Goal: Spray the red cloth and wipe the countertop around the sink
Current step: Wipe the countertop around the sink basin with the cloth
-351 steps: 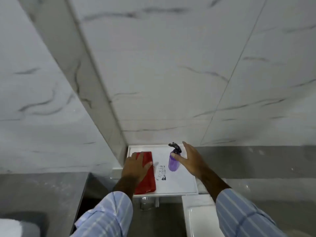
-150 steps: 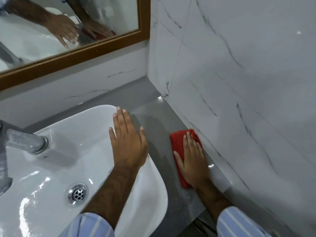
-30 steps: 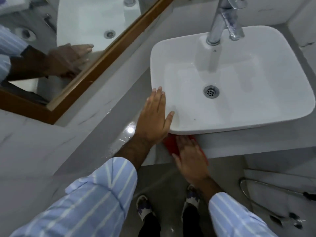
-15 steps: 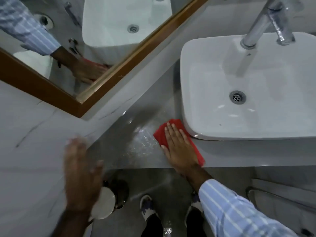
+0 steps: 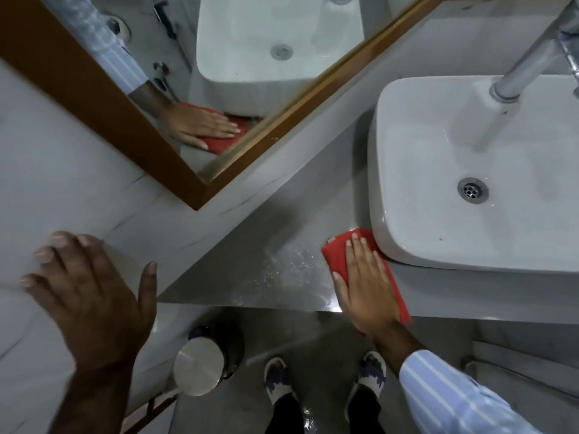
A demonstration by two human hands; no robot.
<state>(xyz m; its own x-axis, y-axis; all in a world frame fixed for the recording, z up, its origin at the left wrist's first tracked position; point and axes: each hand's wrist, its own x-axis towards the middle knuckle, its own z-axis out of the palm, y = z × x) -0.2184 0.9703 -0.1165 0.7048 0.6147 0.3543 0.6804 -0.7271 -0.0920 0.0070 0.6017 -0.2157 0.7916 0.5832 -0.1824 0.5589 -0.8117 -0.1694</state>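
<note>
Your right hand (image 5: 366, 286) presses the red cloth (image 5: 340, 255) flat on the grey desk (image 5: 282, 245), fingers (image 5: 355, 245) stretched out over it, not curled around it; the cloth's far corner touches the sink (image 5: 407, 245) at its near left corner. Your left hand (image 5: 91, 296) lies open and spread on the marble wall (image 5: 62, 183) left of the sink, holding nothing. Judging by the speckled wet sheen just left of the cloth, wiping is well under way; the strip behind the sink, toward the wood-framed mirror (image 5: 103, 111), looks duller and may remain. The sink is glossy white ceramic, a rounded rectangle with a steel drain (image 5: 472, 190); the cloth is soft and folded; the desk is polished stone.
</note>
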